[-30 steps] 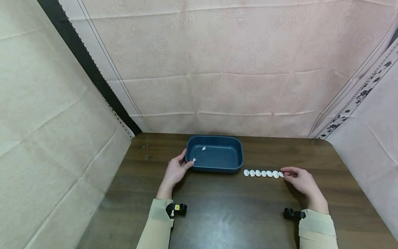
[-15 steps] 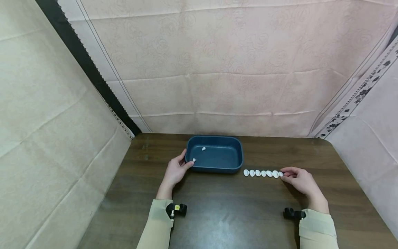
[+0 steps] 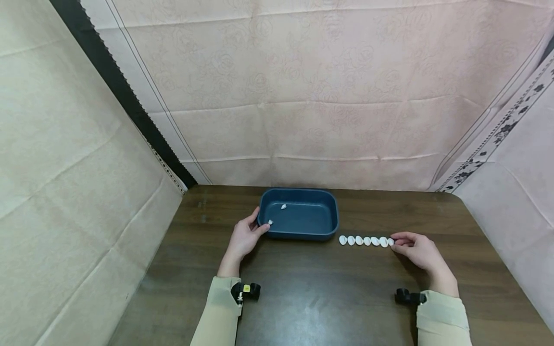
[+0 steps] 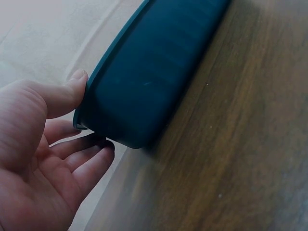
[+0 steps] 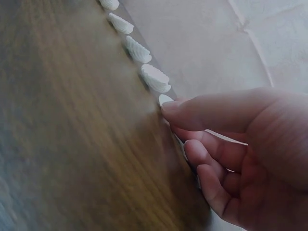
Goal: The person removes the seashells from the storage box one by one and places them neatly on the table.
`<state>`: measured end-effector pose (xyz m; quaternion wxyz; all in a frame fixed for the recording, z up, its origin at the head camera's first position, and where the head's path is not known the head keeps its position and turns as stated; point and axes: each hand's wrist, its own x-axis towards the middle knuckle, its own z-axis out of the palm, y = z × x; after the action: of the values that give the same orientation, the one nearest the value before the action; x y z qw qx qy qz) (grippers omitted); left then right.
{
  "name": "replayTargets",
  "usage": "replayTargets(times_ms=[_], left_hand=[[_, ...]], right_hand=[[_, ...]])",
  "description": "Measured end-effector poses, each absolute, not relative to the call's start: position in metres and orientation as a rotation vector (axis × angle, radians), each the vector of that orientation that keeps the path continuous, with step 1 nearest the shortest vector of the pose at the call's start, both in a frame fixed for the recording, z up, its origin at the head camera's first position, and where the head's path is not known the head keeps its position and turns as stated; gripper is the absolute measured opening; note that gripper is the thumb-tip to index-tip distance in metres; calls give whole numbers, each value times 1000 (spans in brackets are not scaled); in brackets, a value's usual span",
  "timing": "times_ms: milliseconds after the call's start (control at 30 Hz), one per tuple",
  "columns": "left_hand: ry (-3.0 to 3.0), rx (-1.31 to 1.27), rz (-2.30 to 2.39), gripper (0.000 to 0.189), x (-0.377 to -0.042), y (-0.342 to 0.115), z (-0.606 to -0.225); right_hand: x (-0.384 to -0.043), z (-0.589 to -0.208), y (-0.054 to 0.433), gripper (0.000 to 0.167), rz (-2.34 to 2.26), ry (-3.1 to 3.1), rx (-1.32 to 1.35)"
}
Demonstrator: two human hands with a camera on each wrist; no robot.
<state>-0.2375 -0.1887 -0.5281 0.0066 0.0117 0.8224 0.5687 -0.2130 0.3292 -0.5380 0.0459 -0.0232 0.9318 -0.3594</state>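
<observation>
In the head view, my left hand [image 3: 243,238] grips the left front corner of a dark blue rectangular tray [image 3: 309,220], thumb on the rim. The left wrist view shows the thumb on the rim of the tray [image 4: 144,82] and fingers around its corner. Two small white seashells [image 3: 283,206] lie inside. To the right, several white seashells [image 3: 367,241] form a row on the table. At its right end, my right hand [image 3: 417,251] pinches the last seashell [image 5: 165,99], partly hidden by the thumb. Ribbed seashells [image 5: 155,78] stand beside it in the right wrist view.
The brown wooden table [image 3: 303,293] extends in front of the tray and the row. A pale patterned cloth [image 3: 311,120] hangs behind its back edge, with more cloth at both sides. Black wrist cameras [image 3: 248,290] sit on both forearms.
My right thumb has shifted slightly left along the last seashell, which now sits close against its neighbour. My left hand and the tray have stayed in place.
</observation>
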Motion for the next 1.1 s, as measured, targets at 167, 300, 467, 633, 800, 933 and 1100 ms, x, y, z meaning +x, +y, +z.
replayTargets(times_ms=[167, 300, 467, 633, 800, 933, 1100], left_hand=[[2576, 34, 1780, 70, -238, -189, -526], [2582, 39, 1772, 69, -239, -188, -525], [2599, 71, 1739, 67, -238, -189, -523], [2648, 98, 1670, 64, -237, -190, -524], [2649, 89, 1673, 64, -237, -191, -526], [2644, 90, 1679, 63, -237, -192, -527], [2633, 105, 1696, 62, -237, -191, -528]], right_hand=[[-214, -534, 327, 30, -1117, 2906, -38], [-218, -521, 313, 29, -1161, 3065, -20], [-229, -500, 261, 28, -1297, 3124, -139], [-246, -493, 178, 22, -1447, 2907, -465], [-270, -497, 99, 23, -1407, 2654, -721], [-291, -506, 53, 27, -1317, 2515, -751], [-311, -516, 16, 28, -1169, 2494, -746]])
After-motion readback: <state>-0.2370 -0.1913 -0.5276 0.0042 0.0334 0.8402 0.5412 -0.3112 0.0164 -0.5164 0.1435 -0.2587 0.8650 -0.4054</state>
